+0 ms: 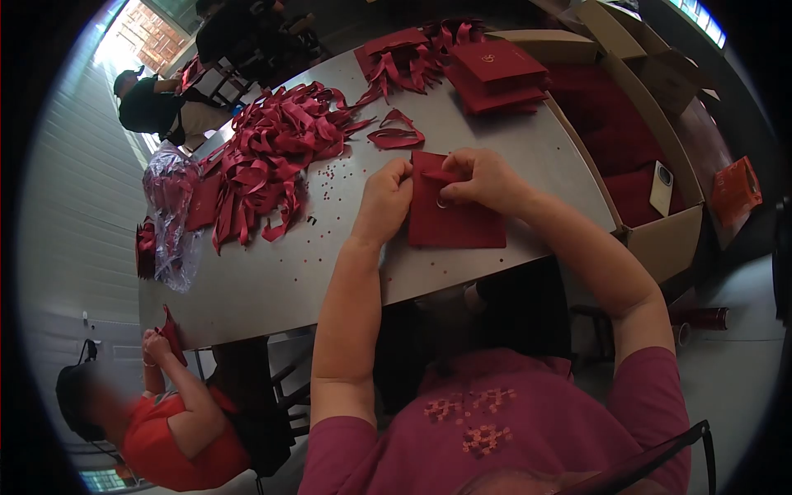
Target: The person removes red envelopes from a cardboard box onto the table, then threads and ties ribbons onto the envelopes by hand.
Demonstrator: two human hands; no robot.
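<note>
As seen in the head view, the only view supplied, a flat red paper bag (pixel 458 227) lies on the metal table (pixel 239 289) right of the frame's centre, near the table's front edge; the left hand (pixel 386 194) is clamped on the bag's upper left edge, thumb uppermost; the right hand (pixel 483 181) has thumb and fingertips drawn together on what appears to be a red ribbon strip (pixel 440 176) over the bag's upper part; a pale curved mark (pixel 441 205) shows just below those fingertips, its nature too small to tell.

Progress is judged partial: the bag in hand appears mid-work; a bag stack (pixel 499 66), its top face bearing a light emblem, sits at upper right, though whether those pieces are finished cannot be told; a large ribbon heap (pixel 276 140) lies loose at upper left of centre, with a separate ribbon loop (pixel 396 136) near the bag, so much material appears unused.

Small red discs (pixel 326 183) are scattered across the table between heap and bag; a clear plastic bag (pixel 173 256) lies at the table's left end; at right, a cardboard box (pixel 664 247) holds red material, with a phone (pixel 661 188) resting on it; at lower left, a co-worker in a red shirt (pixel 177 445) grips a red piece (pixel 172 334) in both hands.
</note>
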